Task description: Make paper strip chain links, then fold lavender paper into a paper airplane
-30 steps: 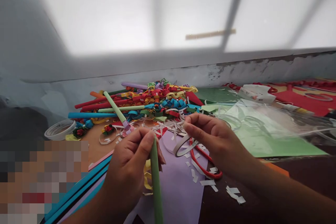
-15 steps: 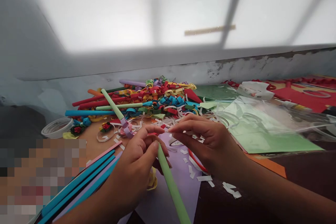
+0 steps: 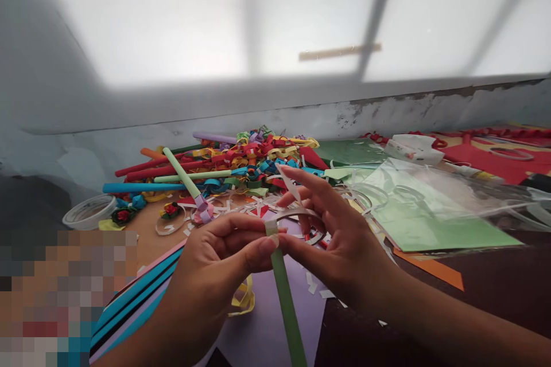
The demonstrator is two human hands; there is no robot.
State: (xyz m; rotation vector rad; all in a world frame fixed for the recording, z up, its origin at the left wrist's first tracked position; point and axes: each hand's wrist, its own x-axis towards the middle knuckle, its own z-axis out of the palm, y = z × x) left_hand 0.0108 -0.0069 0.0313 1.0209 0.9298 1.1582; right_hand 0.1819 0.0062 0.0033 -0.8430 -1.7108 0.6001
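The dark worktop [image 3: 495, 281] carries a tangled pile of colored paper chains [image 3: 258, 163] along its far edge. Nearer lie a light green sheet [image 3: 443, 232], right, and a purple sheet [image 3: 253, 327], under the hands. Above the purple sheet, the left hand [image 3: 232, 252] pinches a green paper tube [image 3: 287, 304] near its upper end. The right hand [image 3: 340, 235], fingers curled and index finger raised, holds white tape [image 3: 297, 213] against that end.
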